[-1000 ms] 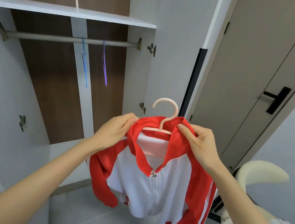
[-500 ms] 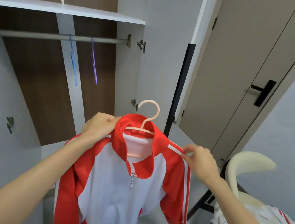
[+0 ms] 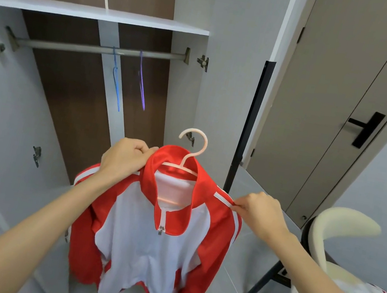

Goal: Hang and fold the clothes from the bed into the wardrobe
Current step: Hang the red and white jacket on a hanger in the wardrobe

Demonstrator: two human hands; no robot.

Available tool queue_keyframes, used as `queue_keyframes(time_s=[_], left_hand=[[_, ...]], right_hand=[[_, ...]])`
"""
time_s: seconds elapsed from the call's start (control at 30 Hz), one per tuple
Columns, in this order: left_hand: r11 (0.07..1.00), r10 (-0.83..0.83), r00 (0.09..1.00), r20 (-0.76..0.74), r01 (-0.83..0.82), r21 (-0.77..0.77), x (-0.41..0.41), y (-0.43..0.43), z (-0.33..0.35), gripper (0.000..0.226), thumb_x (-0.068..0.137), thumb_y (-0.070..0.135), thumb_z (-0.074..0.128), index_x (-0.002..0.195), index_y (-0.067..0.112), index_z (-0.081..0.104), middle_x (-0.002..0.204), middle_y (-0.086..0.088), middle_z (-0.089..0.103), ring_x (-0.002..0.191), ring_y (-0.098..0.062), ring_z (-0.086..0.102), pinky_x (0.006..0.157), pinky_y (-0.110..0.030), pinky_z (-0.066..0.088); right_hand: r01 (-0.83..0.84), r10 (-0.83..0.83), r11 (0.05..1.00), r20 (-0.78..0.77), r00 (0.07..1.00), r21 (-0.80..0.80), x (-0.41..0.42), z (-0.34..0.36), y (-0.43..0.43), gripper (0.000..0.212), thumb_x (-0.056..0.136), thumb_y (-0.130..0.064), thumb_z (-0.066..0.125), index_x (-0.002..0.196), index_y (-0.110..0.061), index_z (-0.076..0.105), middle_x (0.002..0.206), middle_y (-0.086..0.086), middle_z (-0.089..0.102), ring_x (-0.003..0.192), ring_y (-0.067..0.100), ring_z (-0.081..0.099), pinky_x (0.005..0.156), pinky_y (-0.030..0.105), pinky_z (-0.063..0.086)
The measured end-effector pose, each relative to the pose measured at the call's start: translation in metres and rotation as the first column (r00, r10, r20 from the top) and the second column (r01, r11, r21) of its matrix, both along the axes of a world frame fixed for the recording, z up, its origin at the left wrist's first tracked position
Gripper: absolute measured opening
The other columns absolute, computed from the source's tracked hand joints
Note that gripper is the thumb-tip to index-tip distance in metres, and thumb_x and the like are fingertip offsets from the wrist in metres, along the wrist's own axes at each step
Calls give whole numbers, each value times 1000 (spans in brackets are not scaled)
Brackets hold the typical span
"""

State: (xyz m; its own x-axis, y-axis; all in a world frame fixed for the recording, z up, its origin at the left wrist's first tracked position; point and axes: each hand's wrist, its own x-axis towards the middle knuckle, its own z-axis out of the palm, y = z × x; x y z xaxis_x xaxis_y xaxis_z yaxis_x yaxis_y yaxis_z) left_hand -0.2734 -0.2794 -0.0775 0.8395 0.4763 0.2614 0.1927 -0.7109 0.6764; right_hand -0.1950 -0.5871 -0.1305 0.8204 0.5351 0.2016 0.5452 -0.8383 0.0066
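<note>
While left hand [image 3: 125, 157] grips the jacket [image 3: 142, 253], right hand [image 3: 261, 215] pinches its shoulder.

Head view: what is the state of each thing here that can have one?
jacket: on the pink hanger, zipped to the chest, held up.
pink hanger: hook free, not on the rail.
blue hanger: on rail, empty.
purple hanger: on rail, empty.
left hand: grips jacket beside collar.
right hand: pinches jacket shoulder.
door: shut.

Smooth cloth jacket [image 3: 148, 249], plastic hanger [image 3: 192, 156], metal rail [image 3: 75, 46]
</note>
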Motion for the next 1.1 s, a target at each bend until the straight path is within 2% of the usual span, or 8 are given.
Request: queue_keyframes(time_s=[0.3,0.43,0.6,0.7,0.77,0.83,1.0,1.1], left_hand=[[1000,-2,1000,-8,1,-25,-16,5,-5,20,88,57,55,79,39,60,71,14,66,68,-12,63,69,-30,48],[999,-31,999,-14,31,-37,-19,8,-13,20,87,55,57,84,37,66,85,8,69,80,-14,64,79,-36,54],[1000,-15,999,30,14,4,-21,1,-6,30,91,42,57,83,19,75,85,-1,72,81,-20,64,78,-36,52],[1000,4,1000,29,-4,-6,-24,-9,-7,28,90,42,59,77,23,74,82,3,71,82,-19,64,77,-36,53],[1000,6,1000,-11,-7,-26,-27,-18,-9,28,90,47,57,72,32,70,80,9,69,84,-17,63,79,-37,53],[997,-12,999,-50,9,-71,-29,-26,-11,32,91,49,55,65,35,67,78,14,67,87,-15,63,82,-35,52],[981,-119,990,-73,106,-166,-30,-42,-10,32,92,48,54,70,31,71,81,16,68,89,-12,63,87,-35,51],[984,-148,986,-82,138,-108,-31,-42,-6,42,95,46,49,66,22,67,71,7,65,80,-18,62,79,-35,49]], right_hand=[[-104,104,994,-11,994,44,-5,10,0,27,97,-43,51,104,-32,74,99,-7,73,88,25,65,68,25,46],[-213,201,975,174,964,54,-7,4,-15,27,93,-33,55,78,-27,77,70,-2,70,68,26,64,65,33,49],[-54,25,993,264,964,104,-9,0,-26,19,78,-16,69,62,-25,70,51,-5,59,54,22,53,54,29,42],[-8,-8,992,127,992,126,-14,-7,-32,18,89,-16,61,90,-28,75,85,-5,74,80,23,60,70,31,44],[-91,107,969,-58,993,229,-18,-4,-32,34,95,-22,56,129,-25,61,124,-4,66,110,25,57,89,34,44],[-218,283,926,-184,941,307,-24,5,-23,48,95,-30,55,142,-25,47,135,-5,57,123,19,51,101,30,40],[-312,384,873,-134,914,374,-31,21,9,21,99,-29,48,113,-18,58,103,1,63,97,23,59,82,35,46],[-381,470,823,-130,873,422,-36,27,32,14,102,-20,42,92,-21,52,82,-13,56,78,15,52,67,27,40]])
